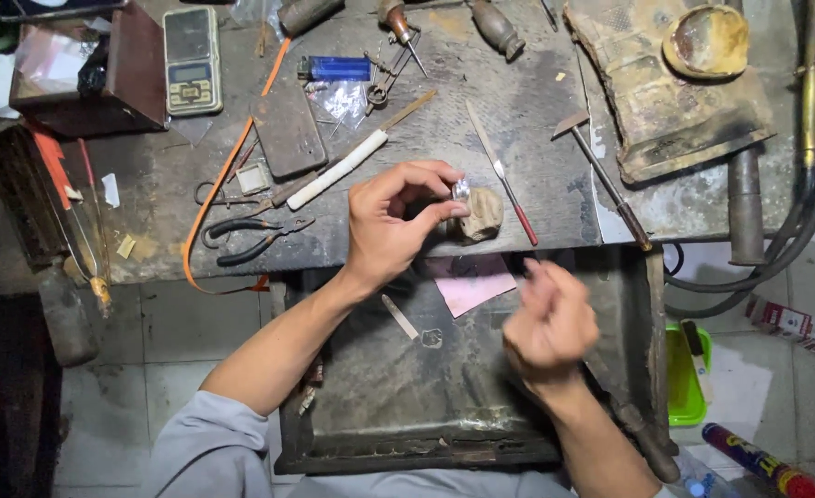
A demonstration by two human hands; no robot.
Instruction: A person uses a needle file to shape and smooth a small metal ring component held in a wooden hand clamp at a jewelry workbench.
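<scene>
My left hand (391, 221) is raised over the front edge of a worn workbench (518, 101) and pinches a small shiny silver piece (461, 190) between thumb and fingers. The piece rests against a rounded wooden peg (483, 214) that juts from the bench edge. My right hand (550, 323) hovers lower, over an open metal drawer (380, 387), its fingers loosely curled and blurred; I cannot tell whether it holds anything. A pink paper sheet (470, 281) lies in the drawer under the hands.
On the bench lie pliers (251, 238), a white-handled file (348, 164), a red-handled file (501, 175), a small hammer (601, 175), a blue lighter (334, 68), a pocket scale (192, 61) and a dark phone (288, 134). A torch hose (795, 231) hangs at right.
</scene>
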